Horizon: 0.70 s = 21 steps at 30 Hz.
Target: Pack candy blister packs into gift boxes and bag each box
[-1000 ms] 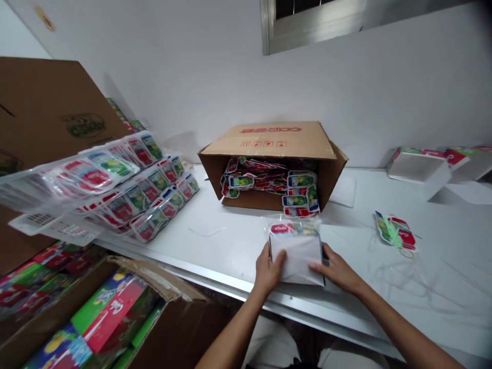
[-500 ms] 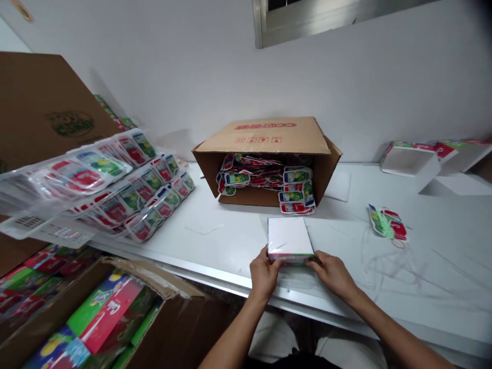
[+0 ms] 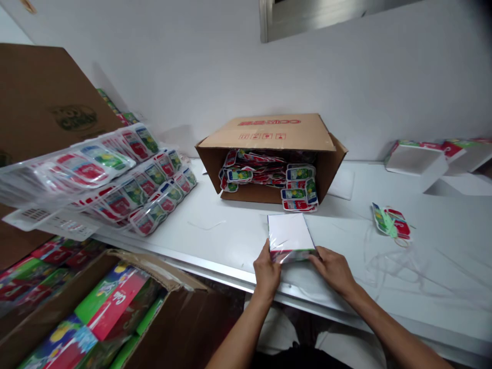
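A small white-topped box [image 3: 290,233] with red, green and blue edges lies near the table's front edge; glare on it looks like clear film. My left hand [image 3: 267,269] grips its near left corner, fingers along the side. At the near right corner my right hand [image 3: 333,269] pinches the box between thumb and fingers. Behind it, an open cardboard carton [image 3: 269,133] lies on its side, mouth toward me. Inside are many red and green drink-shaped packets [image 3: 298,189], some spilling over the carton's lower edge.
Clear plastic trays of similar packets [image 3: 130,189] lean at left, above an open carton [image 3: 184,297] of colourful boxes. On the right lie loose packets with a green tie [image 3: 392,223], plastic strips, and open white-lined boxes [image 3: 415,159] against the wall.
The view has shifted slightly. Both hands still hold the box at its near corners, and its near side looks tipped up a little more toward me.
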Each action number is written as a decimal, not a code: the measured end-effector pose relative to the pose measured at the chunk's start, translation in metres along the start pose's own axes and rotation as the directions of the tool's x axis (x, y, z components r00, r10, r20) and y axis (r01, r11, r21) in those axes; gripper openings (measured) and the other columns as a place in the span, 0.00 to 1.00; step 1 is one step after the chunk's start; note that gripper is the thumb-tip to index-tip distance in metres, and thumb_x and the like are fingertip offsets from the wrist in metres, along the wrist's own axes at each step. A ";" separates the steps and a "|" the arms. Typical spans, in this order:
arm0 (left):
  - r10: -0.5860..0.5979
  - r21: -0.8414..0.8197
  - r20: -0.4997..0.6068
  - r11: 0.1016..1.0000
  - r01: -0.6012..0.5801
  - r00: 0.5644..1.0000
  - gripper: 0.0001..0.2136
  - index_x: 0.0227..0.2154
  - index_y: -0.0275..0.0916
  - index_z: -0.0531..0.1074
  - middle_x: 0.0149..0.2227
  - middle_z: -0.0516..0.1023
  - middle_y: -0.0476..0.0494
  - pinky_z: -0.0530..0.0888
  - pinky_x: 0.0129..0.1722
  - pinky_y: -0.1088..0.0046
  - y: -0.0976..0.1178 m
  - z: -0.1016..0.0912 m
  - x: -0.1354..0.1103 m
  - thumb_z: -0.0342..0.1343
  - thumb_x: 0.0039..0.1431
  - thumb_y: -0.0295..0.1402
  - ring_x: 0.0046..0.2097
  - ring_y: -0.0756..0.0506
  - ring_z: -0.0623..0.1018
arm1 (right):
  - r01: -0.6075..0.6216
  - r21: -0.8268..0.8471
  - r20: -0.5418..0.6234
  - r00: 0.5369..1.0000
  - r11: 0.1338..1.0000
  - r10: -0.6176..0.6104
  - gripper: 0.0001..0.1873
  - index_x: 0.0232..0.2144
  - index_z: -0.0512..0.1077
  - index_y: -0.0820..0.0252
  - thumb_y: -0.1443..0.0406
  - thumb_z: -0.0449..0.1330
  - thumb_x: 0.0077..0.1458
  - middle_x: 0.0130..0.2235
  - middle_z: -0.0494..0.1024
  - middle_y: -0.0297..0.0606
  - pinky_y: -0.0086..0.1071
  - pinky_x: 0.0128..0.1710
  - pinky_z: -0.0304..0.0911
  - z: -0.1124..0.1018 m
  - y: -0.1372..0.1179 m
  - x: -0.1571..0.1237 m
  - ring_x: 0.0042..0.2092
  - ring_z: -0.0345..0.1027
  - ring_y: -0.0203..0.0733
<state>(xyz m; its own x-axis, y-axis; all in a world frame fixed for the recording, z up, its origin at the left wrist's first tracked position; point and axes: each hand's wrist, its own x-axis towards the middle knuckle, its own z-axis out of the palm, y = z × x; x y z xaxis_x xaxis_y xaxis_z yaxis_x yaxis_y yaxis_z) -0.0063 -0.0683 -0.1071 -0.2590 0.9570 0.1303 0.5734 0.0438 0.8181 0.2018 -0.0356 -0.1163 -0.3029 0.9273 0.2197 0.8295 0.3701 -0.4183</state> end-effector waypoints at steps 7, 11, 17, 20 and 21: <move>-0.084 0.182 0.155 0.982 0.055 0.984 0.32 0.65 0.30 0.51 0.41 0.81 0.35 0.73 0.47 0.64 -0.002 -0.006 0.004 0.50 0.60 0.34 0.44 0.39 0.80 | -0.050 -0.174 -0.005 0.999 0.983 0.050 0.21 0.27 0.68 0.57 0.53 0.46 0.65 0.28 0.79 0.38 0.31 0.25 0.50 0.003 -0.005 0.001 0.30 0.73 0.43; -0.162 0.143 0.114 0.979 0.145 0.980 0.30 0.63 0.36 0.58 0.51 0.77 0.34 0.68 0.53 0.63 -0.003 -0.016 0.002 0.54 0.57 0.32 0.52 0.37 0.75 | -0.209 -0.013 0.097 0.973 0.978 0.209 0.14 0.31 0.68 0.56 0.54 0.51 0.61 0.31 0.79 0.38 0.30 0.26 0.50 0.004 -0.006 0.002 0.31 0.71 0.43; -0.352 0.043 0.168 0.936 0.350 0.921 0.10 0.38 0.36 0.77 0.27 0.80 0.43 0.72 0.37 0.68 -0.021 -0.033 -0.016 0.57 0.55 0.34 0.34 0.42 0.79 | -0.420 0.360 0.353 0.888 0.833 0.295 0.15 0.42 0.64 0.57 0.59 0.53 0.52 0.24 0.73 0.29 0.31 0.26 0.57 0.006 0.016 -0.032 0.25 0.67 0.40; -0.435 -0.092 0.260 0.877 0.471 0.862 0.11 0.24 0.36 0.74 0.18 0.75 0.48 0.68 0.22 0.75 -0.027 -0.037 -0.028 0.57 0.56 0.38 0.19 0.49 0.72 | -0.445 0.431 0.437 0.864 0.785 0.250 0.16 0.37 0.67 0.58 0.54 0.52 0.53 0.19 0.67 0.26 0.30 0.24 0.55 -0.005 0.023 -0.051 0.22 0.63 0.38; -0.453 -0.138 0.287 0.852 0.504 0.844 0.13 0.23 0.36 0.73 0.17 0.74 0.49 0.66 0.20 0.76 -0.027 -0.038 -0.033 0.57 0.56 0.40 0.17 0.51 0.69 | -0.449 0.443 0.458 0.858 0.776 0.235 0.17 0.36 0.68 0.58 0.53 0.52 0.53 0.18 0.65 0.26 0.31 0.24 0.53 -0.009 0.025 -0.057 0.22 0.61 0.38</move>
<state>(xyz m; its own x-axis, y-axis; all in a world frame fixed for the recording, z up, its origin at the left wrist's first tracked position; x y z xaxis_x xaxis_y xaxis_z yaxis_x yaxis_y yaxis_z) -0.0431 -0.1117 -0.1124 -0.2554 0.8703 -0.4211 0.2508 0.4803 0.8405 0.2440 -0.0795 -0.1307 -0.2799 0.9075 -0.3132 0.5716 -0.1046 -0.8138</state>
